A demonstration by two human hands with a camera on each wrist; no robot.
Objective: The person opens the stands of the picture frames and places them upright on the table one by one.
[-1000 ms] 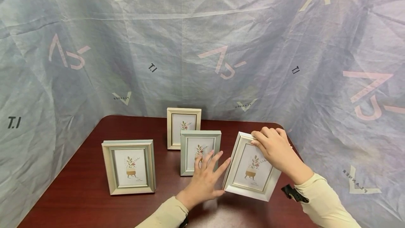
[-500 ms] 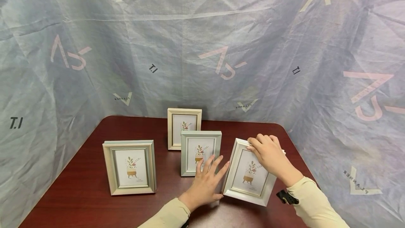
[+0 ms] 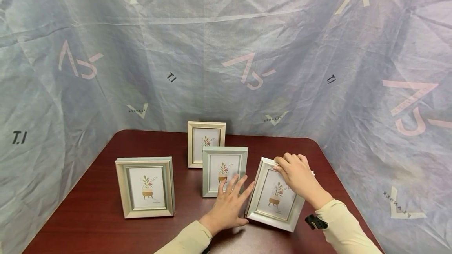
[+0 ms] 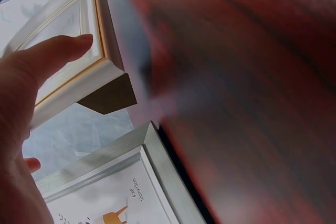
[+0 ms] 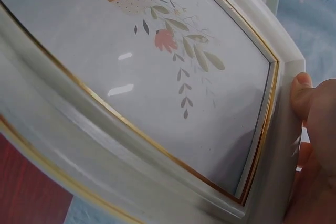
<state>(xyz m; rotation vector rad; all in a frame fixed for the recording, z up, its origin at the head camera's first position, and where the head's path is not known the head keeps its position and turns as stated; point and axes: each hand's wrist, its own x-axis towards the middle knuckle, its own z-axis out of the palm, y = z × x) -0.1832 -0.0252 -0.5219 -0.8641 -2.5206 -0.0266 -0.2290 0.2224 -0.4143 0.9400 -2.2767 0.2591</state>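
Observation:
A white picture frame (image 3: 273,199) with a gold inner line leans sideways at the right of the table. My right hand (image 3: 294,171) grips it by its upper right part, the thumb (image 5: 302,95) lying on the border in the right wrist view. My left hand (image 3: 229,203) has its fingers spread, between that frame and a pale green picture frame (image 3: 216,164) that stands upright behind it. In the left wrist view, the left thumb (image 4: 73,48) overlaps the white frame (image 4: 79,85), whose lower corner shows a dark underside.
A champagne-coloured picture frame (image 3: 121,187) stands at the left of the dark red table (image 3: 88,207). Farther back, a cream picture frame (image 3: 190,148) is partly hidden by the green one. Grey printed cloth (image 3: 197,50) hangs around the table's back and sides.
My right hand has moved the white picture frame down and slightly left, closer to the table and to my left hand. The left hand has barely shifted; the other frames stand as before.

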